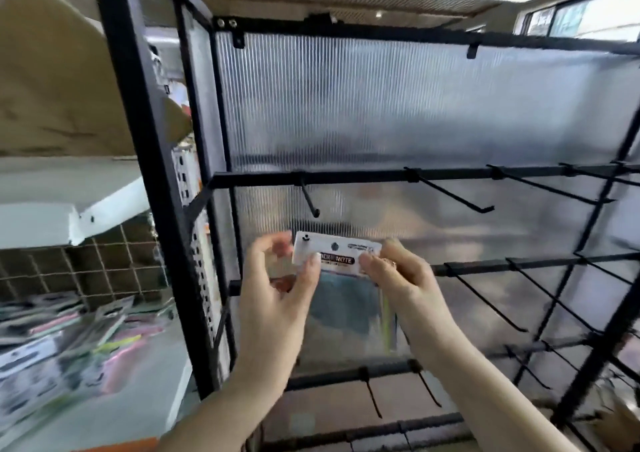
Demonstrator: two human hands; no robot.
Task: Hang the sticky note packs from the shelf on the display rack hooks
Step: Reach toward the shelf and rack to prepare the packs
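A sticky note pack (pixel 346 292) with a white header card and a bluish pad in clear wrap is held up in front of the black display rack (pixel 381 176). My left hand (pixel 277 299) pinches the header's left edge, and my right hand (pixel 401 278) pinches its right edge. The pack sits just below an empty black hook (pixel 310 199) on the upper bar. The header's hang hole shows near its top middle, lower than the hook's tip. Further sticky note packs (pixel 65 344) lie piled on the white shelf (pixel 152 375) at the lower left.
Several empty hooks (pixel 450 192) stick out along the rack's bars to the right and below. A ribbed translucent panel (pixel 398 105) backs the rack. A thick black frame post (pixel 145 140) stands between shelf and rack. A white shelf bracket (pixel 79 216) juts out at left.
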